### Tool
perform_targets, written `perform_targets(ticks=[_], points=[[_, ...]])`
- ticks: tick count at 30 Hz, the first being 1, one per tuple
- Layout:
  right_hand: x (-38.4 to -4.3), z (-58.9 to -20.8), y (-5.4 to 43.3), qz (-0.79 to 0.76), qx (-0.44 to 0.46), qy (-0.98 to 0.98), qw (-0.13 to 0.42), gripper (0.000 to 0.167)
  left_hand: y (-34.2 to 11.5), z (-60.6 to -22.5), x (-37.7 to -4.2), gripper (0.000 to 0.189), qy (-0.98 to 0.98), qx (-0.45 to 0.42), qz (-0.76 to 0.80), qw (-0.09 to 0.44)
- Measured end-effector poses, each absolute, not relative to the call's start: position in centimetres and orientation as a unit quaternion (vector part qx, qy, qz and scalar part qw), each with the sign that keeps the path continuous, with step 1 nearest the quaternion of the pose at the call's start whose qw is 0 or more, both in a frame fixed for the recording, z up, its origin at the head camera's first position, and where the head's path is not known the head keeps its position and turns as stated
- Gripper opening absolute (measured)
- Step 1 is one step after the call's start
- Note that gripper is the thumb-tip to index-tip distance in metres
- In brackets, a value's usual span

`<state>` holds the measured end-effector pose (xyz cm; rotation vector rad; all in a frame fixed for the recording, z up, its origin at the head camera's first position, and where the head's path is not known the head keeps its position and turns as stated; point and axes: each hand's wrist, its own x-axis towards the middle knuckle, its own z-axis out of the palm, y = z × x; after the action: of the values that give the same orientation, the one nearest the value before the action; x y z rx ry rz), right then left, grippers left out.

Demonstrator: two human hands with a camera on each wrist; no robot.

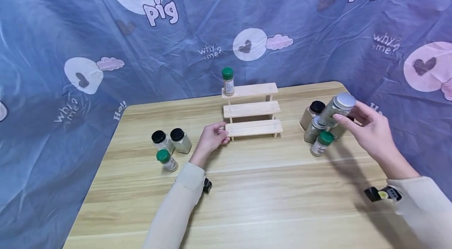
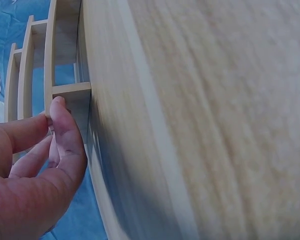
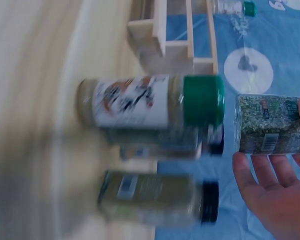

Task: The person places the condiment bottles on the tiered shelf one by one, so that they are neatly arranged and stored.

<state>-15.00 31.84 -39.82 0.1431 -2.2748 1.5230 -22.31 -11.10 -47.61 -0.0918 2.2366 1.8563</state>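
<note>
My right hand (image 1: 370, 131) grips a glass jar (image 1: 329, 113) with a silver lid, raised and tilted over the right-hand cluster of jars. Dried green herbs fill this jar in the right wrist view, where fingers and thumb hold it. At the middle of the table, my left hand (image 1: 210, 138) pinches the left end of the lowest step of a three-tier wooden rack (image 1: 252, 128). Thumb and fingertips meet at the board's edge in the left wrist view. A green-capped spice bottle (image 1: 228, 85) stands at the left end of the rack's top step.
Below the raised jar stand a green-capped bottle (image 1: 319, 147), a silver-lidded jar (image 1: 312, 132), a black-lidded jar (image 1: 308, 117) and another partly hidden jar (image 1: 338, 133). Two black-lidded jars (image 1: 181, 143) and a green-capped bottle (image 1: 169, 162) stand at left. A blue curtain (image 1: 190, 64) hangs behind.
</note>
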Motion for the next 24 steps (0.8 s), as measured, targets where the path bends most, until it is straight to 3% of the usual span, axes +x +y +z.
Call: perform_targets(ticks=[24], points=[[-27.8, -36.9, 18.8, 0.576, 0.139, -0.801, 0.087, 0.047, -10.9, -47.6, -22.3, 0.051, 0.759, -0.035, 0.640, 0.113]])
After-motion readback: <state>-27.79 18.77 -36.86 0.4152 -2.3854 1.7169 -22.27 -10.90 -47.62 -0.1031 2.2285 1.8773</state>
